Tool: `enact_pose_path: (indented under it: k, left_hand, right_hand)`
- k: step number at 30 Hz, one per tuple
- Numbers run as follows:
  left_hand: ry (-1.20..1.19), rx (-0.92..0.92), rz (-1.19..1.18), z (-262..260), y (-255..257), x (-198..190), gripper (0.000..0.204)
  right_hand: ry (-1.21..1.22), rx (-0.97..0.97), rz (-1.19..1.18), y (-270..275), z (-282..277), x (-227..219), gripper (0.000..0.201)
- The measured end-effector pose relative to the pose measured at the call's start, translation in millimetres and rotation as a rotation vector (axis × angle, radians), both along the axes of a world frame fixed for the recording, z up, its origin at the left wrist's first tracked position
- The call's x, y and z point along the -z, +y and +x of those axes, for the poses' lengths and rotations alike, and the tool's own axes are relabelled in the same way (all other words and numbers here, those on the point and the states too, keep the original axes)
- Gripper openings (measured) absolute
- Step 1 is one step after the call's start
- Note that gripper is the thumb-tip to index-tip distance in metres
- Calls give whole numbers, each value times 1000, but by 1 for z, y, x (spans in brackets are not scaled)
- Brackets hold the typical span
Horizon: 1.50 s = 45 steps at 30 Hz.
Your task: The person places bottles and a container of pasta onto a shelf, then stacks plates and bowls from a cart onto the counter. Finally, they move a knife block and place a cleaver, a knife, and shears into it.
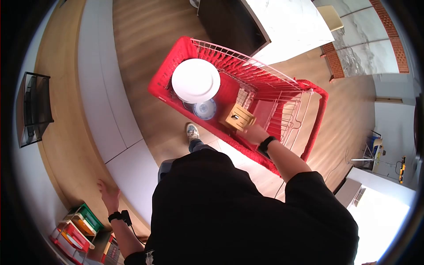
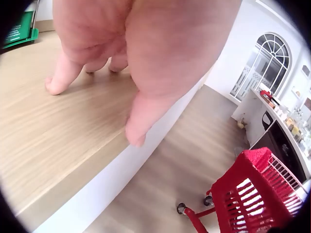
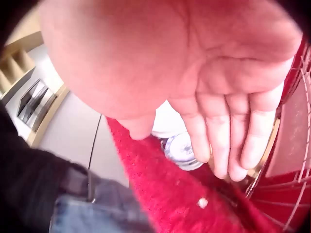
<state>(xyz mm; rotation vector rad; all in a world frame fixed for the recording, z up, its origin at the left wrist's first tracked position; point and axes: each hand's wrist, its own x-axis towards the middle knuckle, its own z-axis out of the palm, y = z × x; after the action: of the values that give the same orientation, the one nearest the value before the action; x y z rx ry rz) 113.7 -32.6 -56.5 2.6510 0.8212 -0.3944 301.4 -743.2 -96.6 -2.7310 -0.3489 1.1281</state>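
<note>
Wooden and pale, the knife block [image 1: 238, 118] sits inside the red cart [image 1: 176, 62], and the right hand [image 1: 255, 134] lies against the near side of it, just within the cart's near rim. In the right wrist view the fingers [image 3: 228, 141] are straight and held close together, reaching down toward the block's top edge; none of them is seen curling round it, so the hand looks flat against the wood rather than gripping.

To my eye the block is being placed or steadied. It would go best with the palm flat on the side face, pressing gently, so the block settles upright instead of tipping toward the white plate [image 1: 195, 80] farther along the cart. Below that plate lies a blue-patterned bowl [image 1: 205, 109], just beside the block; a sideways shove could knock the two together. The wire rack [image 1: 265, 84] on the far side of the block leaves little room, so any move should be small and straight.

Away from the cart, the left hand [image 1: 108, 193] rests with spread fingers [image 2: 58, 82] on the wooden counter [image 2: 43, 145] and holds nothing. It seems to serve as a brace. Coloured bins [image 1: 78, 229] stand beyond it, well apart from the cart.
</note>
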Motion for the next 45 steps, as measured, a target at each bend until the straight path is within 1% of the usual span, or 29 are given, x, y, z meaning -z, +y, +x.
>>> enact_pose_path:
  k: [1,3,5,7,9,10,12,13,15,16,18,19,20,21,22,23,24,25,26,27,28,29,30,33,34,35,38,42,45]
  left_hand:
    - [3,-14,0,-2,1,3,113]
    - [-1,-51,21,-4,2,4,112]
    - [42,-36,20,0,-6,-1,109]
    - [46,-74,37,1,-14,-6,108]
    - [43,-61,49,1,-17,-5,109]
    - [41,-71,55,1,-18,-4,109]
    - [43,-85,37,-1,-19,-4,110]
    - [42,-100,40,-1,-21,-5,110]
    - [25,-93,31,0,-25,-6,109]
    - [20,-121,39,0,-26,-7,109]
    - [61,-92,51,-3,-27,-8,109]
    - [55,-126,67,-3,-26,-7,109]
    - [71,-106,64,-4,-27,-5,107]
    - [87,-93,66,-6,-27,-2,106]
    - [79,-50,66,-6,-27,0,101]
    - [77,-18,76,-11,-20,8,97]
    - [66,16,111,-13,-13,22,88]
    - [110,13,102,-4,-22,9,81]
    - [106,23,107,-1,-25,5,77]
    - [185,77,184,-4,-23,14,75]
    - [204,39,174,8,-33,-5,83]
    - [136,-47,112,8,-41,-15,98]
    - [135,-110,84,11,-47,-21,111]
    - [87,-226,41,11,-56,-28,101]
    - [77,-239,39,12,-57,-31,101]
    - [97,-252,29,15,-60,-37,100]
    - [109,-279,7,20,-66,-52,98]
    - [83,-316,-4,13,-63,-39,95]
    - [79,-329,-24,16,-66,-46,94]
  right_hand:
    - [-123,-87,-69,-12,13,15,35]
    - [-227,545,32,-36,37,39,41]
    - [-242,761,-135,-61,46,76,44]
    - [20,589,-331,-92,43,123,49]
    - [-18,495,-295,-121,18,186,55]
    - [-19,485,-288,-122,9,199,55]
    - [170,628,-223,-121,-3,214,59]
    - [167,614,-220,-116,-8,213,59]
    - [181,1027,-145,-105,-13,214,58]
    - [179,999,-137,-112,-21,231,58]
    - [165,1121,76,-129,-26,281,59]
    - [152,829,-67,-117,-15,248,56]
    - [279,1076,-79,-108,1,223,41]
    - [264,1278,144,-66,6,162,51]
    - [413,918,-92,-120,9,238,41]
    - [418,788,-188,-65,25,147,56]
    - [293,50,-396,-80,21,168,63]
    - [264,-8,-340,-87,18,176,62]
    - [160,-270,-348,-113,9,231,61]
    - [152,-331,-365,-123,9,255,55]
    - [232,-257,-320,-131,23,263,44]
    - [464,-240,-440,-68,41,187,44]
    - [446,-288,-428,-52,60,199,44]
    - [229,-218,-381,-141,32,274,46]
    - [160,-182,-367,-154,44,291,46]
    - [148,-189,-372,-149,55,281,46]
    - [24,-226,-468,-145,54,251,48]
    - [-132,-292,-601,-144,68,211,52]
    - [-244,-322,-710,-147,78,174,54]
